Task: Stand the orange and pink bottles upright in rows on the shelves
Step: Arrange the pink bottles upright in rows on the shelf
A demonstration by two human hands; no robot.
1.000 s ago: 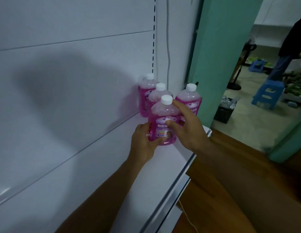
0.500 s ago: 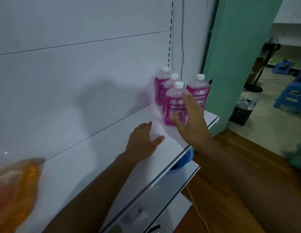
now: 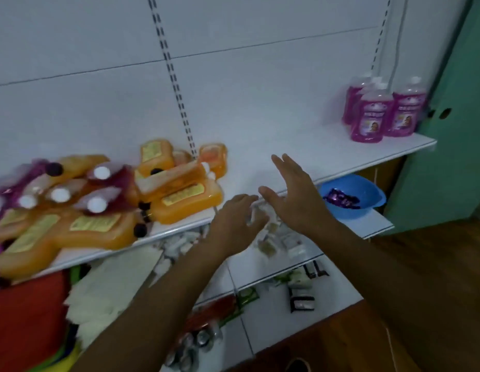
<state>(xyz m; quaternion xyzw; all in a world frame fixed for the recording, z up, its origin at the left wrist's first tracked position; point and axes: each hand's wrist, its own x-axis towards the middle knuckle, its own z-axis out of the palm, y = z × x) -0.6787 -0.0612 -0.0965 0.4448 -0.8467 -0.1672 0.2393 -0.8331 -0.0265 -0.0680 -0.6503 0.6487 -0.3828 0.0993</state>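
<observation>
A white shelf [image 3: 300, 140] runs across a white slotted back panel [image 3: 233, 63], with a green wall [image 3: 461, 130] at 3 o'clock and brown wooden floor [image 3: 434, 291] at 4 o'clock. At 2 o'clock on the shelf four pink bottles [image 3: 378, 114] stand upright in a tight group near its right end, white caps up. At 9 o'clock a heap of orange bottles [image 3: 179, 189] lies flat and overlapping on the same shelf, mixed with more pink bottles lying down [image 3: 99, 183], their white caps pointing toward the camera; the heap is blurred. The stretch of shelf between heap and standing group is bare. Both hands hover over the shelf's front edge near the centre. The left hand [image 3: 236, 224] has loosely bent fingers and its grip holds nothing; the right hand [image 3: 295, 191], just beside it, is spread wide with straight fingers, its grip also holding nothing. On a lower shelf [image 3: 367, 226] at 3 o'clock sits a blue bowl [image 3: 367, 205] with purple wrapped packets [image 3: 340, 200] in it. Small pale packets [image 3: 281, 240] lie scattered on that lower shelf under the hands, and further down at 6 o'clock are cans [image 3: 196, 345], too blurred to say more. At 8 o'clock sits something red [image 3: 27, 318] beside pale folded sheets [image 3: 112, 285].
</observation>
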